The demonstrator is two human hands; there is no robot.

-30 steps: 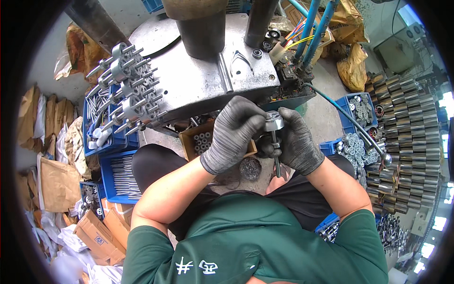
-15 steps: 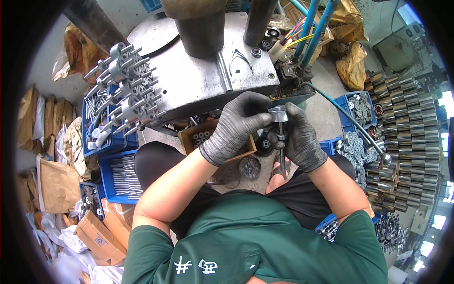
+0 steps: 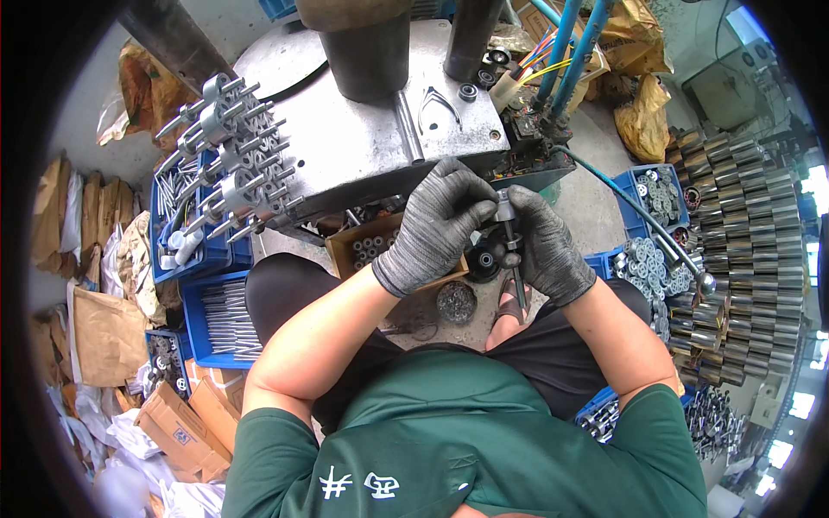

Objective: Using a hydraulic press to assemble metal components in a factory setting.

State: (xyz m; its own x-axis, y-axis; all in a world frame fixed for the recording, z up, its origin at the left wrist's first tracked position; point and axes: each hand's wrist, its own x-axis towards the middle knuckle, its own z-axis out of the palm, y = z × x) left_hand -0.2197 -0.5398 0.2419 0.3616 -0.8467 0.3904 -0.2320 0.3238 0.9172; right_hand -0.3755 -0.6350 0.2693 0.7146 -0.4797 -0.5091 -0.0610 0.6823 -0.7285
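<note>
Between my hands, in front of the machine bench, stands a metal shaft [image 3: 508, 226] with a cylindrical metal head on its upper end. It leans slightly, its lower end pointing down toward my foot. My right hand [image 3: 551, 250], in a grey glove, is closed round the shaft from the right. My left hand [image 3: 432, 229], also gloved, has its fingers curled and its thumb and fingertips against the head. Part of the shaft is hidden by the right fingers. Beyond my hands a metal rod [image 3: 409, 128] and a wishbone-shaped metal piece [image 3: 440, 112] lie on the steel bench [image 3: 354, 138].
Assembled shafts and rings [image 3: 233, 155] are stacked at the bench's left. Blue bins [image 3: 194, 324] with rods stand below. An open carton [image 3: 341, 250] holds small rings. Right are a lever [image 3: 643, 207], bins of round parts [image 3: 643, 268] and stacked metal cylinders [image 3: 751, 250].
The shaft's metal head has turned from showing its broad round face to a narrower side view. My left fingers have curled in more; both hands stay in nearly the same place.
</note>
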